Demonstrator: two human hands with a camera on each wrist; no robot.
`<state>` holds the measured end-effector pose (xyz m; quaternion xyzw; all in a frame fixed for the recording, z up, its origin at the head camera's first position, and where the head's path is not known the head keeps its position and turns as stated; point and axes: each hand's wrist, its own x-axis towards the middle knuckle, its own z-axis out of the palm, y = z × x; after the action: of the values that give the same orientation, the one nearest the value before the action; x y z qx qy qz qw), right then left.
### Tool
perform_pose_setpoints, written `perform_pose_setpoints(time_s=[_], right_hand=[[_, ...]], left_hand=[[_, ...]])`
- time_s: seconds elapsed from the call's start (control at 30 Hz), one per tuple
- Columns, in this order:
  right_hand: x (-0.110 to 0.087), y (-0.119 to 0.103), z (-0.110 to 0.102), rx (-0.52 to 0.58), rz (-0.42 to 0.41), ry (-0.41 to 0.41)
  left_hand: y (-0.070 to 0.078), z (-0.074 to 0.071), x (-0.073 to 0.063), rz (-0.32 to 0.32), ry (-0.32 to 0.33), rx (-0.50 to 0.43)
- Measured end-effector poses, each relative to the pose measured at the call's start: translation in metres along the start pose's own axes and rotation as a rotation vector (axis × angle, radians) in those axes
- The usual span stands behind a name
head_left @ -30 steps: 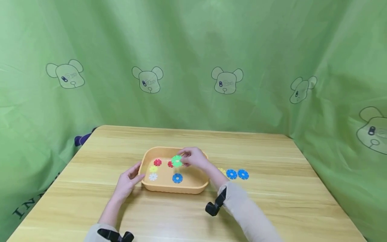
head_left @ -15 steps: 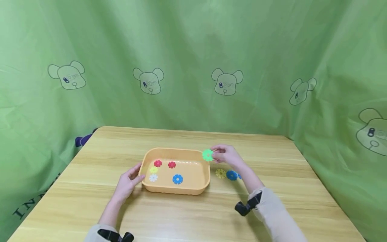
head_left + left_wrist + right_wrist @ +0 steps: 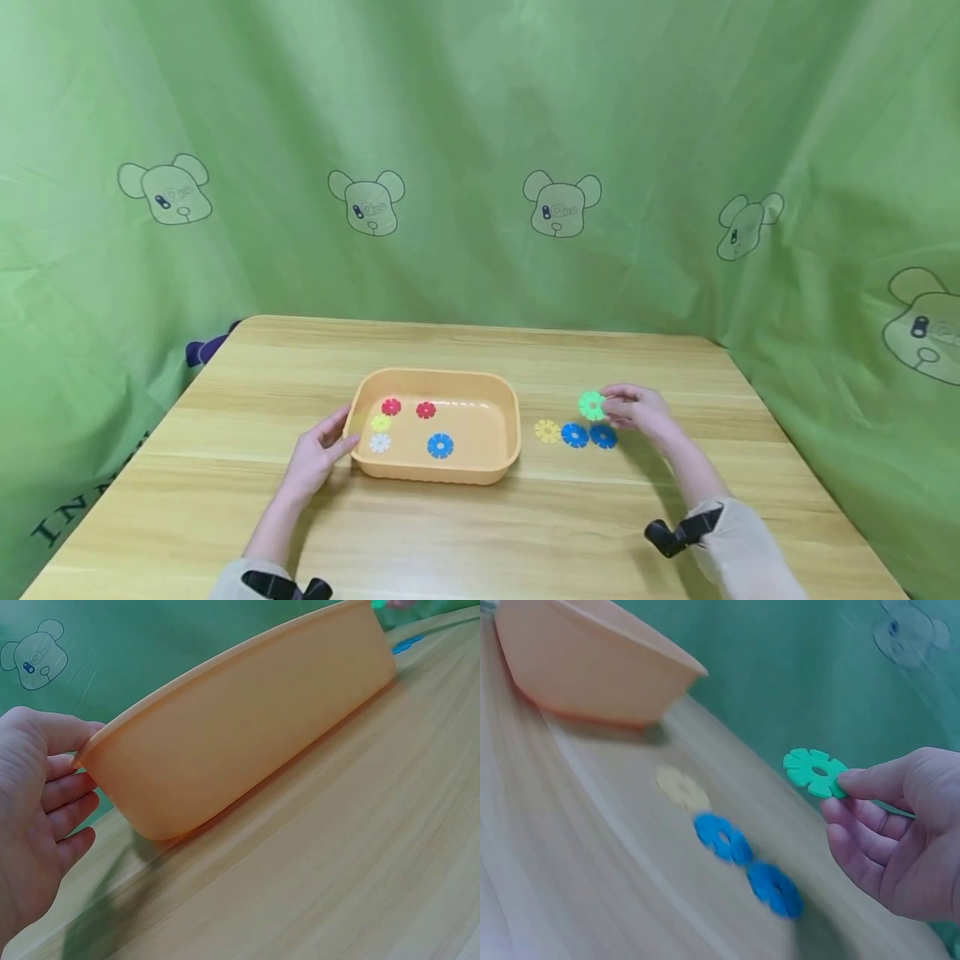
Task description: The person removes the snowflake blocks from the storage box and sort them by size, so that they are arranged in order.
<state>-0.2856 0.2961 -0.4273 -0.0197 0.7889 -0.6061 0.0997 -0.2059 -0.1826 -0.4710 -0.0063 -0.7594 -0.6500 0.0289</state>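
My right hand [image 3: 636, 410] pinches a green snowflake disc [image 3: 814, 771] between thumb and fingertips, held above the table. Below it, a yellow disc [image 3: 547, 431] and two blue discs [image 3: 721, 838] lie in a row on the wood. At the left end of an orange plastic basin [image 3: 480, 477], my left hand [image 3: 49, 787] grips the rim, the thumb over the edge. Inside the basin lie a red disc [image 3: 391, 407], another red disc [image 3: 426, 410], a pale yellow disc [image 3: 381, 424], a white disc [image 3: 380, 442] and a blue disc [image 3: 440, 446].
The wooden table [image 3: 480, 542] stretches out on all sides of the basin. Behind it hangs a green curtain [image 3: 465, 275] with bear-head drawings. A purple object [image 3: 204, 350] shows past the table's far left edge.
My right hand has carried the green disc out of the basin and to the right, to just behind the blue discs. The left hand has stayed on the rim.
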Motion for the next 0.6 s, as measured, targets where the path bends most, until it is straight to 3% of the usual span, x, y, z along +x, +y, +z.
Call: perform_pose_setpoints(time_s=[0.3, 0.6], right_hand=[[-0.013, 0.032, -0.033, -0.163, 0.077, 0.075], [-0.020, 0.046, -0.045, -0.228, 0.150, 0.104]], left_hand=[[0.002, 0.000, 0.000, -0.013, -0.006, 0.002], [0.003, 0.000, -0.001, -0.004, -0.015, 0.004]])
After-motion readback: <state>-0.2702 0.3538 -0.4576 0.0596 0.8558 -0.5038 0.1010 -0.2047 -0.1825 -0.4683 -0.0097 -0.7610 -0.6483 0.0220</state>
